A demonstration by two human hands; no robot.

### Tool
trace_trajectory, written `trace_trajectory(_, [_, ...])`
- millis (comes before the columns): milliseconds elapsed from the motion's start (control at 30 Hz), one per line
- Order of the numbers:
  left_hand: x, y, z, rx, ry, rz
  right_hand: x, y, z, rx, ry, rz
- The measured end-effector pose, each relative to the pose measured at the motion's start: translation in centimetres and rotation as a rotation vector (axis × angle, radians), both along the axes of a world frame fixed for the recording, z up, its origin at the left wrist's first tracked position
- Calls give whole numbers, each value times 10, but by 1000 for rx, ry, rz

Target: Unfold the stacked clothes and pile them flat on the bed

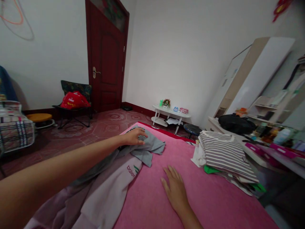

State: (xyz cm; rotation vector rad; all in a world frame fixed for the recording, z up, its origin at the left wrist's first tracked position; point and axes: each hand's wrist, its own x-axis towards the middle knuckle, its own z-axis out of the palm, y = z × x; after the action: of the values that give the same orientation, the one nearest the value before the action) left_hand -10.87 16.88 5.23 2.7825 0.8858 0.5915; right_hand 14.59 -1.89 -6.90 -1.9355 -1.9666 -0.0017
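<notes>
My left hand (135, 136) is over a crumpled grey shirt (152, 143) near the far left edge of the bed, fingers apart. Whether its fingertips touch the cloth I cannot tell. My right hand (175, 190) lies with spread fingers on or just above the pink bed cover (147, 197), holding nothing. Closer to me, a pale pinkish garment (107, 194) with dark lettering and a green mark lies loosely heaped, partly under the grey cloth. On the right side of the bed sits a stack of folded clothes, a striped shirt (224, 152) on top.
Beyond the bed stand a small white table (171, 111) and a dark round stool (192, 128). A folding chair (76, 86) holding a red bag (75, 100) is near the brown door (109, 60). A black bag (235, 124) and cluttered bottles are at right.
</notes>
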Motion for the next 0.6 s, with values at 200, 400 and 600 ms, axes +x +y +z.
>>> trace_trajectory(200, [45,51,-41,15,158,229,13,2,-7,54,211,18])
trace_trajectory(400, [54,63,-55,37,-14,390,17,6,-11,57,287,8])
trace_trajectory(600, [35,63,-51,285,-369,815,14,4,-6,48,311,12])
